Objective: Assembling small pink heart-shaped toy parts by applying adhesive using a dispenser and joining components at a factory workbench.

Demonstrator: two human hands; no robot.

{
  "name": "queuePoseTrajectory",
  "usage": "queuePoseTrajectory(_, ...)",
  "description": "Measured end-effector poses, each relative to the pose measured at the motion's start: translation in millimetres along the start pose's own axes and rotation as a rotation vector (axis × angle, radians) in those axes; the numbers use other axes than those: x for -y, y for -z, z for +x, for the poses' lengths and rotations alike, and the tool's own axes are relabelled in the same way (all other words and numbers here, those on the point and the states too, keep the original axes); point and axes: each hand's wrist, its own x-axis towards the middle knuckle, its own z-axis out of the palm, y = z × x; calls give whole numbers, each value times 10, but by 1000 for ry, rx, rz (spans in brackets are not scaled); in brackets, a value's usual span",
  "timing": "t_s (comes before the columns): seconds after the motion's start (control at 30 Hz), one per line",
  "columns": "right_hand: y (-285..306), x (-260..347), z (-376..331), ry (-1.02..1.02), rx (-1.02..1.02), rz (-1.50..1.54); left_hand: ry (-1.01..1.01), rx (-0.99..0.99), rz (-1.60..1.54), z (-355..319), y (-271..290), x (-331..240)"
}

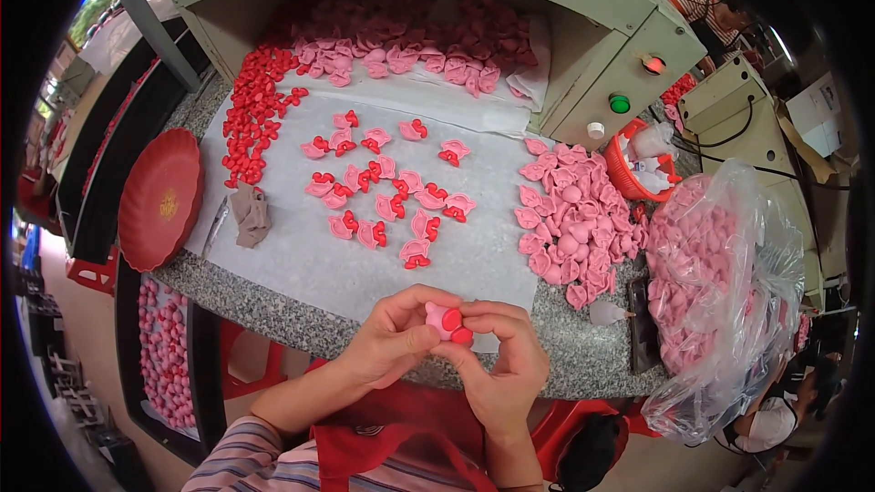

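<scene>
Pink piece (444, 318), red part, small, rounded

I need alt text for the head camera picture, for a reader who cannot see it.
Two bare hands, left hand and right hand, pinch one small pink and red plastic piece together above a granite counter. On the white sheet lie finished pink and red pieces, with a pile of plain pink pieces on the right and a pile of red pieces on the left.
</scene>
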Motion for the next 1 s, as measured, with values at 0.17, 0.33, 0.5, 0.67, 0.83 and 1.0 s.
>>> queuePoseTrajectory(0.17,47,-20,22,-17,68,50,-77,44,49,4,39,46)
queuePoseTrajectory(0.33,65,-36,31,-11,80,62,-157,63,21,19,21,82)
queuePoseTrajectory(0.5,63,-74,45,-38,82,56,-156,14,37,17,11,98)
queuePoseTrajectory(0.67,73,-73,56,-38,108,40,-154,-8,46,-5,2,106)
queuePoseTrajectory(0.83,-108,-82,13,-61,27,100,-39,-7,-162,37,55,116)
queuePoseTrajectory(1.0,-236,-46,-123,-91,-194,97,27,48,-366,101,15,98)
